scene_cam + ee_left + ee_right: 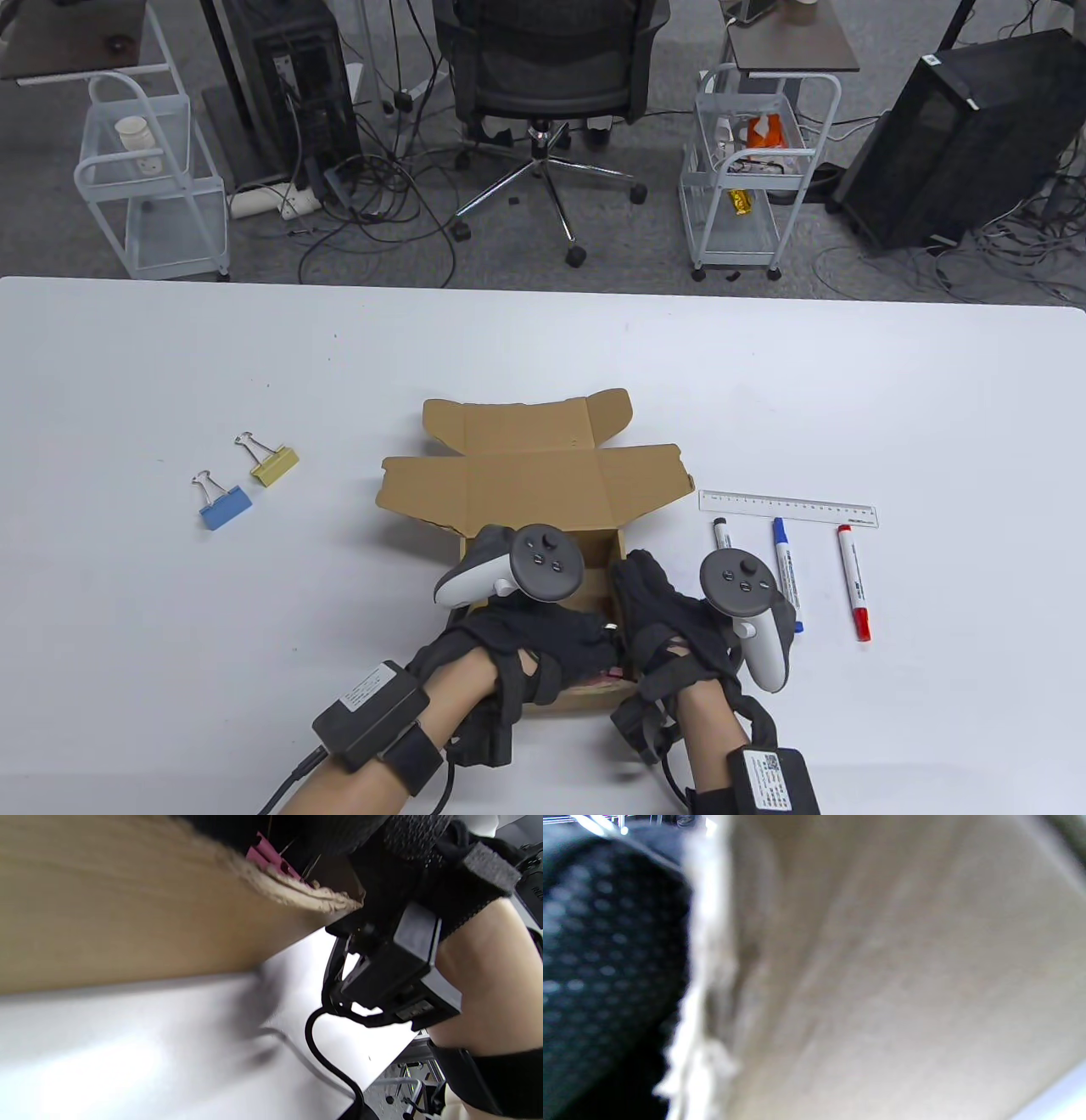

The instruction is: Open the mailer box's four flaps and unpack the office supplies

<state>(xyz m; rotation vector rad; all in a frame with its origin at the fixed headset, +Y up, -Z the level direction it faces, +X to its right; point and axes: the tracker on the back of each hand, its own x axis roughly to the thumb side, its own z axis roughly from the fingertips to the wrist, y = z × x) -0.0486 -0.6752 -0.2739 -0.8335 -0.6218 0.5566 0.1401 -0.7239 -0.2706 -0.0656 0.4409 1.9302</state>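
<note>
Mailer box (543,497) sits near the front middle of the worktop (170,365), right under both hands, flaps folded out toward the far side and to either side, so it's already open on top. A pink item (271,859) shows inside the box by the near wall in the left wrist view; looks like a binder clip with wire handles, but can't confirm. It lies straight below the hands, a bit toward the near edge of the box. Left hand (543,645) and right hand (670,628) both reach into the open top, side by side, nearly touching. Left looks slightly closer to the pink thing, judging from its wrist view. Fingers of both are down inside the box and hidden by gloves and trackers, so can't tell if either is gripping anything. Long axis of the pink item: can't make out. Right wrist view is just blurred cardboard and glove fabric, no help. Already out on the worktop: blue binder clip (224,508) and yellow binder clip (273,464) well to the left, ruler (787,508) and three markers, black (724,536), blue (786,573), red (853,581), just right of the box. Rest of the box interior is blocked from view.
</note>
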